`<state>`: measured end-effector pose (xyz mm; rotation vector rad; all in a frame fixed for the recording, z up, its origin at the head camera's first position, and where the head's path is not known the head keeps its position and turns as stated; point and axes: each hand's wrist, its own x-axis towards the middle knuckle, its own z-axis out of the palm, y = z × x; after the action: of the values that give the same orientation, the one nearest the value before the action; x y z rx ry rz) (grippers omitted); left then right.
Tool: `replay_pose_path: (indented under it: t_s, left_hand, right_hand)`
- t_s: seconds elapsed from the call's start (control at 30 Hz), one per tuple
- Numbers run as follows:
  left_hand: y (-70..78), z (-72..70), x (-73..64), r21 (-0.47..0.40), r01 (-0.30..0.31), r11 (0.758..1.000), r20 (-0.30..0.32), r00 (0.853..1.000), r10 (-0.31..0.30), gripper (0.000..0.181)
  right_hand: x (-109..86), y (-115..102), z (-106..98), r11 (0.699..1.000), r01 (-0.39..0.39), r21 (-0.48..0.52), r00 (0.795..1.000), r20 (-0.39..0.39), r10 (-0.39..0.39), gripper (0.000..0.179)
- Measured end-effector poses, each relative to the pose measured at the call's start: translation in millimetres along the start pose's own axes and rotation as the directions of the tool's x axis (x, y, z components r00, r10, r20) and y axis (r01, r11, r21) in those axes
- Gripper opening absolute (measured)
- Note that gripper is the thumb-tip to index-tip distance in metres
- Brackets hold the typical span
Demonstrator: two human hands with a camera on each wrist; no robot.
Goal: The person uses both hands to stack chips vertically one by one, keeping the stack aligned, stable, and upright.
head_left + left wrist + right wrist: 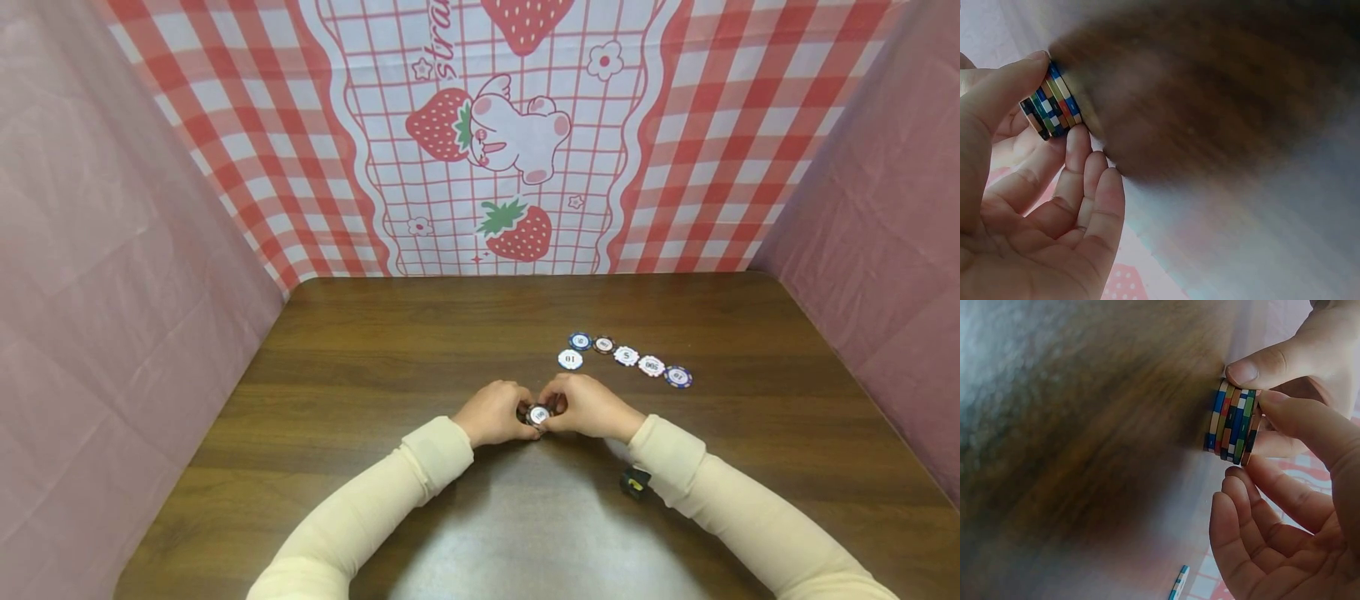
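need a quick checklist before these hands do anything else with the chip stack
1. Left hand on the chip stack: ok, thumb and fingers grip its edge.
2. Right hand on the same stack: ok, gripping from the opposite side.
3. Stack squared up: cannot tell, the fingers cover part of its edge.
4. Loose chips separate from the stack: ok, all six lie beyond the right hand.
5. Dark object with yellow clear of the right sleeve: cannot tell, the sleeve's cuff is right beside it in the head view, and contact is unclear.
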<state>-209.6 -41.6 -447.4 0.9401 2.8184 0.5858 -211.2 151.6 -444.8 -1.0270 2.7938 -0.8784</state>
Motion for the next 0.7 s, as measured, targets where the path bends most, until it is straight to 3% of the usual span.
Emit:
replay_pose_path:
  t_s: [0.47,0.7]
  left_hand:
    - [-0.1,0.4,0.0,0.006,0.014,1.000,-0.004,1.000,-0.014,0.029]
    - [-0.1,0.4,0.1,0.003,0.014,1.000,-0.008,1.000,-0.014,0.030]
  right_hand:
    - [0.4,1.4,-0.8,1.000,-0.014,0.003,1.000,0.016,0.014,0.020]
    - [1.3,2.0,-4.2,0.997,-0.048,0.065,0.999,0.025,0.046,0.022]
